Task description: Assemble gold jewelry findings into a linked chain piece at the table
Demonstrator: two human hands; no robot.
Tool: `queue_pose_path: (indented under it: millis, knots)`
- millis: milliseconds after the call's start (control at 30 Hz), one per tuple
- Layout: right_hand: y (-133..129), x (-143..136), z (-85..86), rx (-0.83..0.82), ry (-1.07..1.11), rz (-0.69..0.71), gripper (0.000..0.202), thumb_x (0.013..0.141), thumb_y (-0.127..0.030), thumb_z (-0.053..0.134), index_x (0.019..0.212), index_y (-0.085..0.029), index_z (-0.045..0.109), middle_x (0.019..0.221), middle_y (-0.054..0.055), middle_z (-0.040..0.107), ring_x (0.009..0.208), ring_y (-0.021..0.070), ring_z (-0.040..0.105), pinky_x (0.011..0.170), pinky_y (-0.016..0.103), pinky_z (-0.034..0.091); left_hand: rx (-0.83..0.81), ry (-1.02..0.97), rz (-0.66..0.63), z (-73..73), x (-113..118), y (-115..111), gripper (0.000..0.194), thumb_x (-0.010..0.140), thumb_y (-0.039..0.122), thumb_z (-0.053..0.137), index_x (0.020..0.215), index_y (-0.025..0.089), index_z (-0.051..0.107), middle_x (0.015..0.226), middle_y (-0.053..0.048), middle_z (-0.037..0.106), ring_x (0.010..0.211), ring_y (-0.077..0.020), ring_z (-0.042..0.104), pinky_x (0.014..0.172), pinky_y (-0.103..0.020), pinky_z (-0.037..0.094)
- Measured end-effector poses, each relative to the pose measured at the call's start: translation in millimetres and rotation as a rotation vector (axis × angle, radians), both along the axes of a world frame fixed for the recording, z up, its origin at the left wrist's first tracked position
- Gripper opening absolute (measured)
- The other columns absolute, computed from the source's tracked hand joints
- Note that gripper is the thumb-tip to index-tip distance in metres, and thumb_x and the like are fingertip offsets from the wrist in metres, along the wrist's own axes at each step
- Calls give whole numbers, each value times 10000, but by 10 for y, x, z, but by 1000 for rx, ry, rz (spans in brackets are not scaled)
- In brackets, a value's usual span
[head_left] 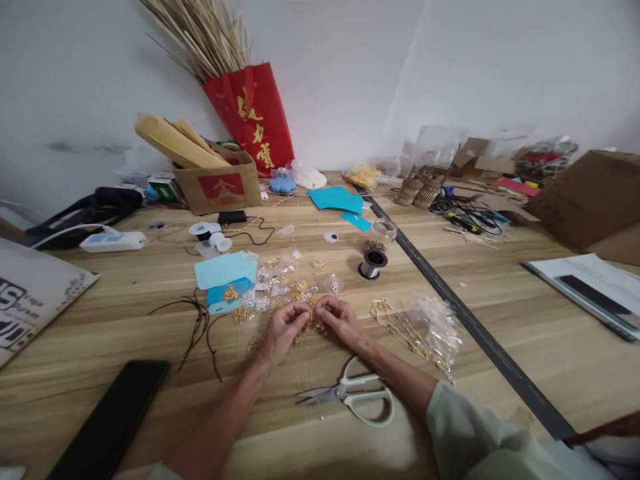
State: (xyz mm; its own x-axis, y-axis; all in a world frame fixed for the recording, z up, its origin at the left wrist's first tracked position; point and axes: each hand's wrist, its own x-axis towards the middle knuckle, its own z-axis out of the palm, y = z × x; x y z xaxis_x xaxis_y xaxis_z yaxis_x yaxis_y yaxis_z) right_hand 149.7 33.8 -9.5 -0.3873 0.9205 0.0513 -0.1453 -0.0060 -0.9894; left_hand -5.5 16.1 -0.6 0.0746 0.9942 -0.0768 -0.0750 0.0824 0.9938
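Note:
My left hand (287, 327) and my right hand (340, 319) face each other over the small gold pieces (300, 287) heaped mid-table. Thumb and fingertips are pinched together on each hand. Whatever they hold is too small to make out. Silver pieces (261, 300) in clear plastic lie just beyond, partly on blue card (225, 268). Scissors with pale handles (370, 400) lie beneath my right forearm, blades slightly apart and pointing left. To the right rest gold and silver chains (400, 330) beside crumpled clear bags (440, 333).
A spool of wire (373, 265) and a clear jar (384, 230) stand beyond my right hand. Black cords (197, 327) and a black phone (110, 420) lie to the left. A cardboard box (220, 183) and red bag (260, 120) stand at the wall. A dark strip (450, 297) crosses the table.

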Motion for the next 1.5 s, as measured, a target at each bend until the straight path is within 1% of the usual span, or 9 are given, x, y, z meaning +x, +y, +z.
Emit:
queue_pose_path:
  millis: [133,233,500,700,900,1033,1200,1333,1500]
  knots:
    - [-4,-1,11,10,-12,28,311,749,-438,648,827,-155,546,623,-19,572,459,68,462,427,186,393,12,-4,-4,22,-4,-4,201,676,327,670,740,146,611,610,5,601,565,-113,533,537,-213,400]
    - [-6,-3,17,6,-13,32,312,756,-443,639,821,-156,538,630,-17,572,456,66,455,423,186,386,19,-3,-18,35,-5,-9,204,679,334,667,728,145,605,614,5,592,571,-112,528,541,-211,397]
    - [-5,0,-17,5,-10,19,300,795,-460,588,828,-172,512,562,-45,499,448,78,449,422,194,379,9,12,-71,43,-7,-13,207,667,320,682,747,151,595,627,11,580,577,-103,513,530,-193,382]
    - [-8,-4,-34,4,-15,9,333,795,-500,570,835,-179,492,568,-45,498,458,87,454,420,200,375,-6,-16,-83,73,0,-27,213,662,320,693,763,155,604,663,2,604,631,-121,545,593,-215,422]
    - [-4,4,-41,8,2,20,322,804,-494,562,847,-182,498,569,-42,504,461,89,455,425,200,380,-19,-93,-127,96,-10,-24,205,659,296,708,776,154,618,684,-4,629,653,-125,568,623,-220,434]
    - [1,2,-35,13,14,21,307,805,-474,571,849,-178,503,560,-41,509,457,88,457,419,196,376,-14,-105,-91,18,-31,-2,196,669,299,702,777,151,632,702,-6,632,649,-121,564,620,-220,432]
    - [-2,-2,-14,12,-10,4,301,788,-463,596,817,-179,504,554,-48,497,446,82,446,418,197,374,-23,-138,-3,-82,-48,36,172,636,242,716,763,147,652,708,-10,640,657,-121,563,638,-224,437]
    - [-7,-1,-8,20,-19,4,291,789,-450,600,808,-176,505,552,-48,488,446,82,447,417,199,381,-32,-200,30,-118,-50,50,194,616,220,730,779,147,654,717,-11,641,654,-119,565,659,-233,446]
    - [-13,3,-6,24,-23,22,275,795,-429,600,816,-171,506,557,-44,508,450,80,453,420,194,384,-56,-250,54,-136,-49,53,222,601,194,739,801,153,650,735,2,646,668,-108,573,660,-215,439]
